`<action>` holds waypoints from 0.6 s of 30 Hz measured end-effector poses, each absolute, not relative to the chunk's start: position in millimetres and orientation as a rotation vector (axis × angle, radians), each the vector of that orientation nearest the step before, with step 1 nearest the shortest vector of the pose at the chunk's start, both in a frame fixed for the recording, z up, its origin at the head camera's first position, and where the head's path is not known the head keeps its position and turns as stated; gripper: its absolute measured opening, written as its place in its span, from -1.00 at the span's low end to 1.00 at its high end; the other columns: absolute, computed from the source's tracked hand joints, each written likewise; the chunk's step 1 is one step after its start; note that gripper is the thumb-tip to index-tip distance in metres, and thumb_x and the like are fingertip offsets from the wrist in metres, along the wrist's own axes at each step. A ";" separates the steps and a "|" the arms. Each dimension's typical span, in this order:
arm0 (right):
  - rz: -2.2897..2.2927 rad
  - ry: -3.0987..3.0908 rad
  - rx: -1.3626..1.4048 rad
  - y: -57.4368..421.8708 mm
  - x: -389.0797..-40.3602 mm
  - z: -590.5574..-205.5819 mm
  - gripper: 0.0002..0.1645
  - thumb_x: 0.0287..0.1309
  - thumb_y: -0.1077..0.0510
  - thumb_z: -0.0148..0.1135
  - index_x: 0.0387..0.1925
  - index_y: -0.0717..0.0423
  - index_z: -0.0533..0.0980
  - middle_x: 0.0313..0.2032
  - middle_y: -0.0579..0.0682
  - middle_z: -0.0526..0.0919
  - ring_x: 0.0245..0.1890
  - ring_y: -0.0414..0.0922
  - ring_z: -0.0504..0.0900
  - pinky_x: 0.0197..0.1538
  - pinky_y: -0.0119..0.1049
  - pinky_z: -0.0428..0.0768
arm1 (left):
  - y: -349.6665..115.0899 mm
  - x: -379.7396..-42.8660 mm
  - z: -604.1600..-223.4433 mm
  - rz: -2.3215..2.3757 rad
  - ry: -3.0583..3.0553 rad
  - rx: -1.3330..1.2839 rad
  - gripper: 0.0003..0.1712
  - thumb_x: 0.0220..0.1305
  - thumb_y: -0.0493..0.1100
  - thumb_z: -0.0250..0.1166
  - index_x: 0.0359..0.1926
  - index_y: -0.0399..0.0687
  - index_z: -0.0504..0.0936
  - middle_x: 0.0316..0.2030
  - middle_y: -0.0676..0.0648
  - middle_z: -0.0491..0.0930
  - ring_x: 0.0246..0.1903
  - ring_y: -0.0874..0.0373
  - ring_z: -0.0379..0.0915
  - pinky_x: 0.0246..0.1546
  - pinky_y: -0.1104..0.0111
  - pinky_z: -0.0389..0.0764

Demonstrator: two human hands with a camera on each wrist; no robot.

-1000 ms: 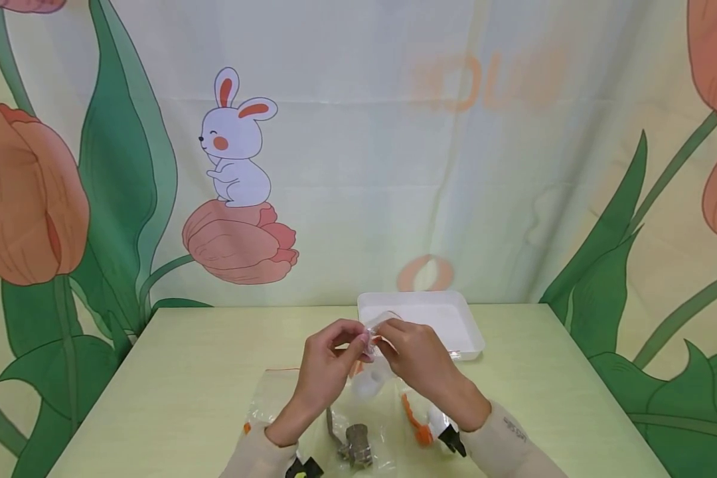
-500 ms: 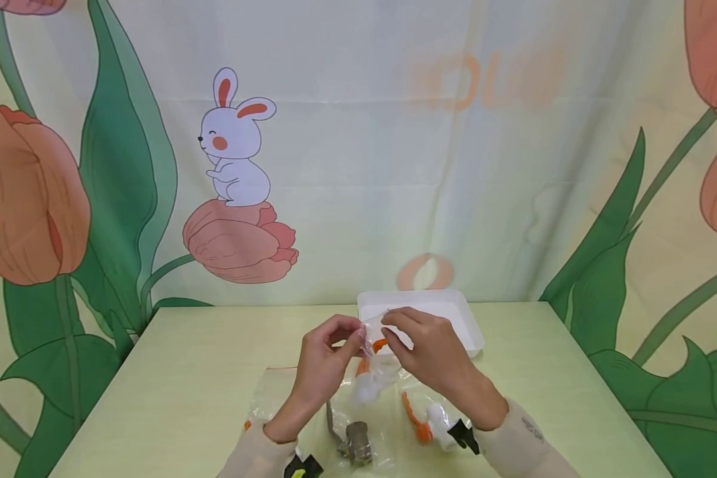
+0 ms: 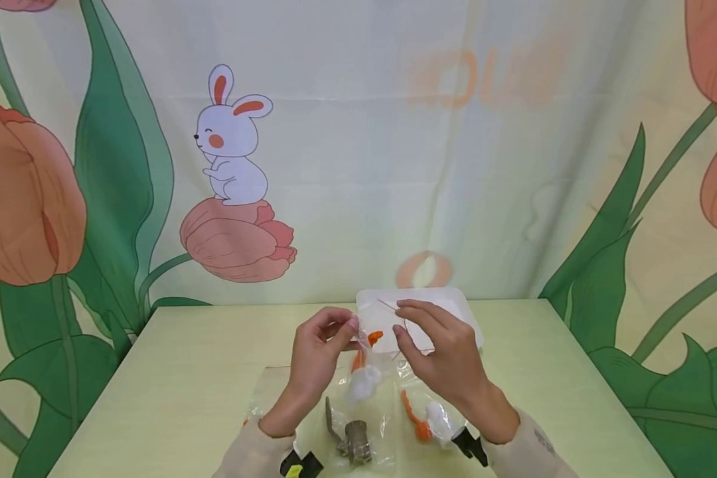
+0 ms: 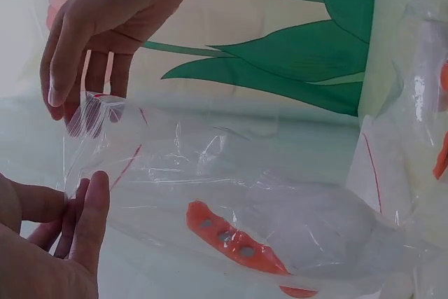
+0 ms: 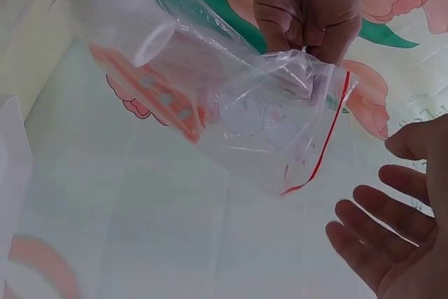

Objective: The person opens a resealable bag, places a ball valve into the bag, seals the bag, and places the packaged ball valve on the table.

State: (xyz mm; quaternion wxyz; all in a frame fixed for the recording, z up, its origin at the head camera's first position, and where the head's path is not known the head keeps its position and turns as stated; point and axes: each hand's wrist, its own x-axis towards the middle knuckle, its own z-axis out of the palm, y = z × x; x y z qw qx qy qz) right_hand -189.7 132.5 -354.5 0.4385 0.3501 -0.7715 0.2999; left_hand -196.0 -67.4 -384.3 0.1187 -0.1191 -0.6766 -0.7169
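My left hand (image 3: 318, 355) pinches the edge of a clear zip bag (image 4: 168, 152) between thumb and fingers, above the table. Inside the bag lie an orange strip with holes (image 4: 231, 237) and a white rounded piece (image 5: 115, 8); their exact kind is unclear. The bag's red-lined mouth (image 5: 325, 148) points toward my right hand (image 3: 454, 355). That hand stands beside the mouth with its fingers spread, and in the right wrist view a gap separates it from the plastic.
A white tray (image 3: 469, 318) stands behind the hands at the table's far side. Nearer lie a clear bag with a grey cylindrical part (image 3: 358, 441) and another with orange and white parts (image 3: 421, 428). A printed curtain (image 3: 346, 166) hangs behind the table (image 3: 185, 398).
My right hand has let go of the bag's mouth and moved to the right, its fingers spreading. The left hand keeps its pinch and has shifted slightly left.
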 end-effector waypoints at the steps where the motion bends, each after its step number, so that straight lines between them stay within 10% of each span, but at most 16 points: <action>1: 0.750 -1.915 0.869 132.2 -189.0 -355.1 -0.73 0.18 0.08 0.28 -0.11 0.10 0.64 -0.04 0.03 0.71 -0.03 -0.07 0.70 0.02 -0.27 0.65 | -67.6 -196.0 -383.7 -2.099 -1.977 -0.339 -0.87 0.29 -0.33 0.28 -0.16 -0.29 0.63 -0.26 -0.33 0.59 -0.37 0.20 0.66 -0.29 0.29 0.75; 6: 0.737 -1.944 0.880 130.8 -185.1 -359.1 -0.43 0.27 -0.15 0.16 0.19 0.07 0.52 0.22 0.11 0.55 0.25 0.05 0.52 0.33 -0.25 0.44 | -68.2 -195.9 -381.2 -2.114 -1.954 -0.311 -0.87 0.30 -0.32 0.28 -0.15 -0.27 0.62 -0.27 -0.31 0.60 -0.36 0.21 0.66 -0.27 0.31 0.74; 18: 0.768 -2.016 0.826 131.7 -185.1 -375.0 -0.20 0.11 -0.24 0.35 0.29 0.08 0.44 0.32 0.09 0.46 0.33 0.09 0.43 0.37 -0.01 0.39 | -67.1 -194.1 -378.8 -2.330 -1.680 -0.270 -0.82 0.33 -0.32 0.24 -0.12 -0.37 0.52 -0.30 -0.07 0.57 -0.31 0.15 0.69 -0.12 0.22 0.73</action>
